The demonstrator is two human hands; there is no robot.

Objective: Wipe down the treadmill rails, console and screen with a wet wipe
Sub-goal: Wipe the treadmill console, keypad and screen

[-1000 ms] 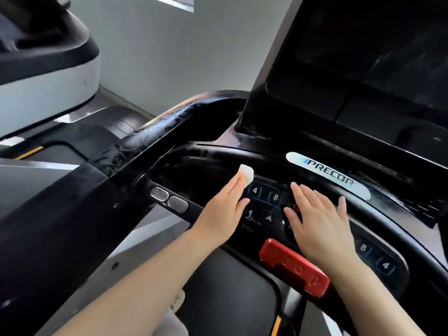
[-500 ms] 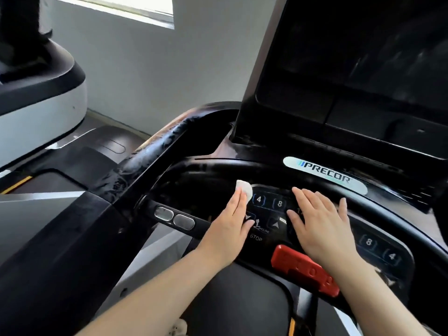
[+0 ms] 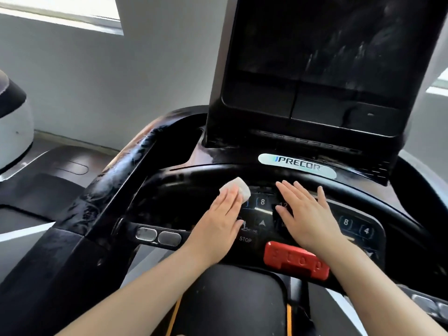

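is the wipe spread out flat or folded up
Folded up: the wet wipe shows as a small thick white wad poking out from under the left hand's straight fingers, pressed on the console.

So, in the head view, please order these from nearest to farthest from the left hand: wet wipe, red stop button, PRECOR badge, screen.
From the left hand:
1. Wet wipe, under its fingertips.
2. Red stop button, lower right.
3. PRECOR badge, upper right.
4. Screen, top.

Badge (image 3: pixel 297 165) at the back edge of the console (image 3: pixel 184 190) says PRECOR. The keypad (image 3: pixel 261 214) shows an 8 and STOP, the right-side keys (image 3: pixel 356 226) read 8 and 4, and the red bar (image 3: pixel 296 260) along the front edge spells stop.
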